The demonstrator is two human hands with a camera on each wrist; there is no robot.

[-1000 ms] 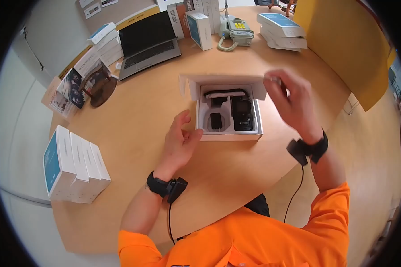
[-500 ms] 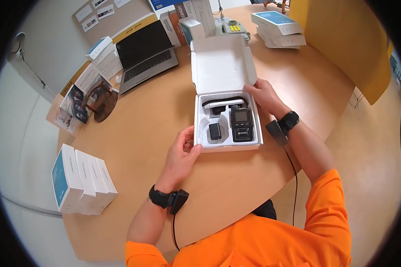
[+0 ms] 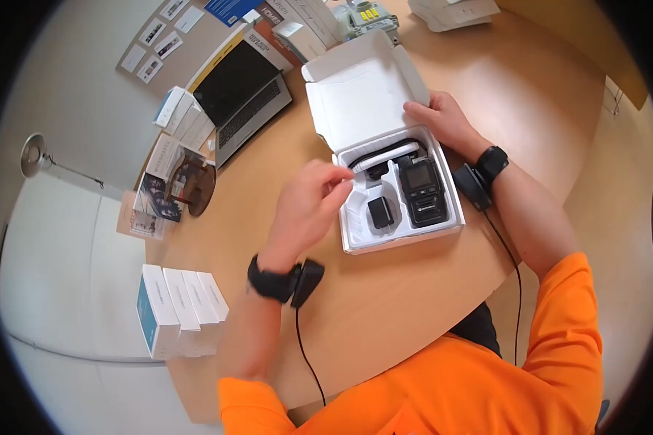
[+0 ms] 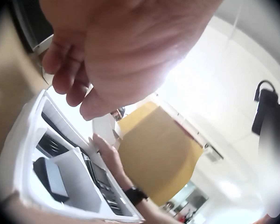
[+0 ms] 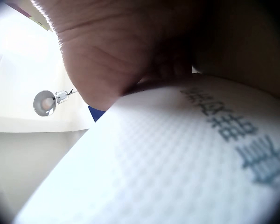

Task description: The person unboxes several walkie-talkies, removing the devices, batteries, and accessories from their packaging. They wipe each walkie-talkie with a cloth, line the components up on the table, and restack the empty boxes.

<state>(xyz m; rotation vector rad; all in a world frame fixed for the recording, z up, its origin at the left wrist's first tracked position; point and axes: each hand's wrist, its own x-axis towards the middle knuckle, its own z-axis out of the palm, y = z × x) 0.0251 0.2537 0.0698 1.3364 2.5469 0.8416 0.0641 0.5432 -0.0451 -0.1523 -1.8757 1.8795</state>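
A white cardboard box [image 3: 348,240] stands on the table with its lid [image 3: 363,94] folded back. In its moulded tray lie a black handheld device [image 3: 423,190] with a small screen, a black plug adapter [image 3: 379,212] and, along the back, a black cord [image 3: 376,154] beside a white strip. My right hand [image 3: 453,125] grips the box's right back corner near the lid hinge, thumb on the lid. The box's printed white side [image 5: 130,158] fills the right wrist view. Above the box's left back corner hovers my left hand [image 3: 306,210], fingers loosely bent, nothing held.
Several white boxes [image 3: 170,312] stand in a row at the table's left. A laptop [image 3: 250,94], more boxes [image 3: 185,116], a phone [image 3: 370,18] and a picture stand [image 3: 192,185] line the back. A yellow partition [image 4: 156,154] rises beyond the right side.
The lid has gone from partly raised to folded back. My right hand has come down to the box's side; my left hand has risen from the left wall towards the back corner. The head view has turned.
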